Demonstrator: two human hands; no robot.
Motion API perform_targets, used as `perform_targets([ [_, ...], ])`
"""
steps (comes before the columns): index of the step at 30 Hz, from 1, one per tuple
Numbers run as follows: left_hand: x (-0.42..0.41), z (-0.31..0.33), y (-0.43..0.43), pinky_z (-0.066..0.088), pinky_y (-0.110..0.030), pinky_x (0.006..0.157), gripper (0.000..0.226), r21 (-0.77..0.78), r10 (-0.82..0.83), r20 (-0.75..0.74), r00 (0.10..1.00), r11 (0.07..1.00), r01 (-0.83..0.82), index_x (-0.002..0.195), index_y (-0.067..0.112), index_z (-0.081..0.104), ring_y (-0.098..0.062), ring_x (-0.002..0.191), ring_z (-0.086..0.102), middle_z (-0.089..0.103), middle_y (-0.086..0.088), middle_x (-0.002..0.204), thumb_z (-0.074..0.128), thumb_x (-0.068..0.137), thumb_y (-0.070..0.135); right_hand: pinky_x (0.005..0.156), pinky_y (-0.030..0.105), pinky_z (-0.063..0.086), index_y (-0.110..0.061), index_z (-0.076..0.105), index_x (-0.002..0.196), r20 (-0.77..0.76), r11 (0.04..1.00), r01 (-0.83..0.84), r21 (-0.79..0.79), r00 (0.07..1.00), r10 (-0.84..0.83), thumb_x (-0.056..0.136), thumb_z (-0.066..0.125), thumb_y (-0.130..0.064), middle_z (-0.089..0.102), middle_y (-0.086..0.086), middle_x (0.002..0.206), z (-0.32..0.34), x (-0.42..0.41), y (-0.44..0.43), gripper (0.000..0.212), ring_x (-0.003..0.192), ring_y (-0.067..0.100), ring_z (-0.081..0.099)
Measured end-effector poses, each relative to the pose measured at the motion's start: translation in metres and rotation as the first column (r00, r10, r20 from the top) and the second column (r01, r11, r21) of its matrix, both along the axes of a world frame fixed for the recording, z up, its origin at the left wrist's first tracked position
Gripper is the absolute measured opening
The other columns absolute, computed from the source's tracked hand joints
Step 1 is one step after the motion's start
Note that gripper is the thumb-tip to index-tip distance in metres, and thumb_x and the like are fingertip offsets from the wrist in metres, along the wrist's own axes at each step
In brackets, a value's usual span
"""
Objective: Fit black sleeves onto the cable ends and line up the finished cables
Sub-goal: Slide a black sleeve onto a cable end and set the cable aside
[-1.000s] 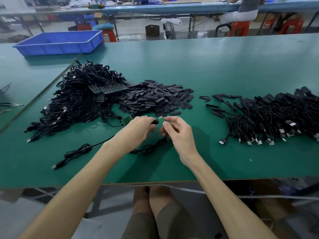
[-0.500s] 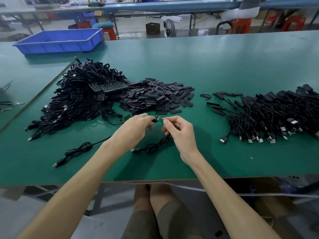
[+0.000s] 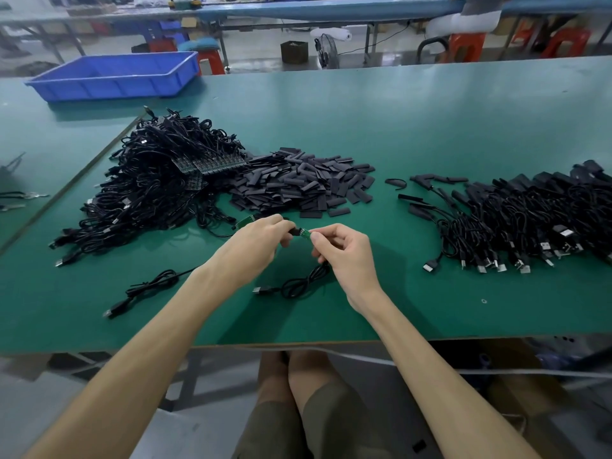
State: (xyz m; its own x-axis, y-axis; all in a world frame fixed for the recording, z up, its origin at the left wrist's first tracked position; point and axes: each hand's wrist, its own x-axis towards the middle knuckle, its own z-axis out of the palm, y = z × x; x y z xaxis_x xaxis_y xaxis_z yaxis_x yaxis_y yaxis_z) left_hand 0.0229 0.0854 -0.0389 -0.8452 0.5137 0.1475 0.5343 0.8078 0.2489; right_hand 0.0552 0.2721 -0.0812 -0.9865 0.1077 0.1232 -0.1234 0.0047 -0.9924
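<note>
Trailing cable (image 3: 303,282): lead of the piece in work, looped on the counter (image 3: 463,313) near its front edge, under the right hand; plug (image 3: 260,290) at the loop's left end.
Spare cable (image 3: 149,285): lies loose on the counter left of the left forearm, untouched.
Right hand (image 3: 346,255): grip closed to a pinch, thumb and forefinger on the right part of the cable end (image 3: 305,234), a small green board; remaining fingers curled.
Left hand (image 3: 261,240): grip closed to a fingertip pinch on a black sleeve (image 3: 293,231); most of the sleeve is hidden by the fingers.
Deciding relation: sleeve lies immediately left of the board, touching it or nearly so; any overlap cannot be told. Left hand is nearer the sleeve, right hand nearer the board.
Axis and heading: board and sleeve share one long axis, running left to right across the view, about level, held above the counter. Board's free end points left, toward the sleeve mouth, which faces right.
Judgement: sleeve appears to be at the start of its travel; the next move calls for a straight push rightward along that axis.
Second board (image 3: 244,222): green, just behind the left hand; its cable cannot be traced.
Sleeve stock (image 3: 298,183): heap beyond the hands.
Unsleeved cables (image 3: 155,183): tangled heap left of the sleeve stock, touching it.
Finished cables (image 3: 530,220): row at right, plugs toward the front edge, well apart from the hands.
Blue tray (image 3: 112,74): far left.
</note>
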Motion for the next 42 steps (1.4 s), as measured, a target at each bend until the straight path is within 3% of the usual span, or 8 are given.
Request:
perform_targets([
  [5, -0.002, 0.001, -0.006, 0.053, -0.035, 0.083, 0.045, -0.009, -0.029, -0.012, 1.000, 1.000, 0.029, 0.129, 0.007, 0.060, -0.010, 0.089, 0.058, 0.054, 0.004, 0.105, 0.045, 0.092, -0.015, 0.064, 0.020, 0.052, -0.012, 0.078, 0.092, 0.006, 0.998, -0.036, 0.053, 0.999, 0.035, 0.095, 0.072, -0.015, 0.072, 0.000, 0.068, 0.001, -0.001, -0.001, 0.007, 0.061, 0.008, 0.062],
  [8, -0.001, 0.001, -0.007, 0.055, -0.041, 0.087, 0.048, -0.006, -0.072, 0.010, 0.997, 0.997, 0.072, 0.131, 0.005, 0.059, -0.013, 0.105, 0.066, 0.056, -0.004, 0.112, 0.043, 0.092, -0.018, 0.064, 0.020, 0.052, -0.011, 0.078, 0.094, 0.007, 0.996, -0.051, 0.076, 0.999, 0.051, 0.095, 0.071, -0.014, 0.072, 0.000, 0.069, 0.001, -0.001, -0.002, 0.007, 0.061, 0.008, 0.062],
  [12, 0.002, 0.003, -0.008, 0.053, -0.045, 0.086, 0.056, -0.020, -0.125, -0.011, 0.992, 0.992, 0.124, 0.128, 0.007, 0.059, -0.019, 0.107, 0.062, 0.055, -0.006, 0.111, 0.042, 0.084, -0.023, 0.068, 0.028, 0.055, -0.009, 0.077, 0.096, 0.000, 0.993, -0.075, 0.091, 0.997, 0.075, 0.096, 0.071, -0.014, 0.075, 0.007, 0.075, 0.001, -0.001, -0.004, 0.008, 0.066, 0.016, 0.065],
  [21, 0.007, 0.011, 0.002, 0.050, -0.038, 0.087, 0.050, -0.118, -0.182, -0.045, 0.982, 0.977, 0.176, 0.127, 0.007, 0.060, -0.024, 0.106, 0.055, 0.054, -0.006, 0.106, 0.047, 0.086, -0.017, 0.064, 0.022, 0.053, -0.008, 0.063, 0.094, 0.035, 0.990, -0.088, 0.112, 0.996, 0.084, 0.094, 0.074, -0.018, 0.077, 0.005, 0.075, 0.002, -0.002, -0.002, 0.015, 0.059, 0.012, 0.066],
  [27, 0.010, 0.007, 0.003, 0.035, -0.025, 0.070, 0.037, -0.229, -0.129, 0.039, 0.991, 0.964, 0.135, 0.118, 0.008, 0.055, -0.017, 0.094, 0.046, 0.045, 0.001, 0.104, 0.047, 0.089, -0.012, 0.066, 0.027, 0.054, -0.006, 0.063, 0.098, 0.047, 0.970, -0.133, 0.205, 0.991, 0.126, 0.099, 0.068, -0.018, 0.076, 0.003, 0.073, 0.004, -0.001, -0.004, 0.013, 0.059, 0.012, 0.064],
  [34, 0.013, 0.005, 0.004, 0.037, -0.026, 0.083, 0.036, -0.202, -0.216, -0.068, 0.974, 0.959, 0.198, 0.112, 0.006, 0.058, -0.023, 0.100, 0.050, 0.054, -0.005, 0.106, 0.049, 0.084, -0.015, 0.072, 0.037, 0.059, -0.010, 0.062, 0.099, 0.041, 0.960, -0.123, 0.252, 0.992, 0.116, 0.100, 0.067, -0.020, 0.077, 0.005, 0.075, 0.004, 0.000, -0.003, 0.012, 0.065, 0.015, 0.068],
  [39, 0.014, 0.005, 0.002, 0.039, -0.025, 0.082, 0.039, -0.120, -0.197, -0.062, 0.979, 0.975, 0.188, 0.116, 0.004, 0.059, -0.023, 0.100, 0.051, 0.053, -0.005, 0.104, 0.046, 0.085, -0.016, 0.072, 0.031, 0.057, -0.007, 0.063, 0.098, 0.042, 0.971, -0.127, 0.200, 0.992, 0.122, 0.098, 0.070, -0.029, 0.078, 0.004, 0.077, 0.007, 0.001, -0.003, 0.023, 0.066, 0.015, 0.070],
  [42, 0.013, 0.007, -0.003, 0.042, -0.023, 0.084, 0.043, -0.034, -0.116, -0.038, 0.993, 0.993, 0.115, 0.125, 0.001, 0.059, -0.023, 0.102, 0.055, 0.055, -0.008, 0.106, 0.044, 0.089, -0.017, 0.082, 0.028, 0.057, -0.009, 0.067, 0.100, 0.042, 0.978, -0.120, 0.170, 0.993, 0.115, 0.097, 0.070, -0.028, 0.079, 0.002, 0.083, 0.009, 0.001, -0.001, 0.020, 0.079, 0.015, 0.074],
])
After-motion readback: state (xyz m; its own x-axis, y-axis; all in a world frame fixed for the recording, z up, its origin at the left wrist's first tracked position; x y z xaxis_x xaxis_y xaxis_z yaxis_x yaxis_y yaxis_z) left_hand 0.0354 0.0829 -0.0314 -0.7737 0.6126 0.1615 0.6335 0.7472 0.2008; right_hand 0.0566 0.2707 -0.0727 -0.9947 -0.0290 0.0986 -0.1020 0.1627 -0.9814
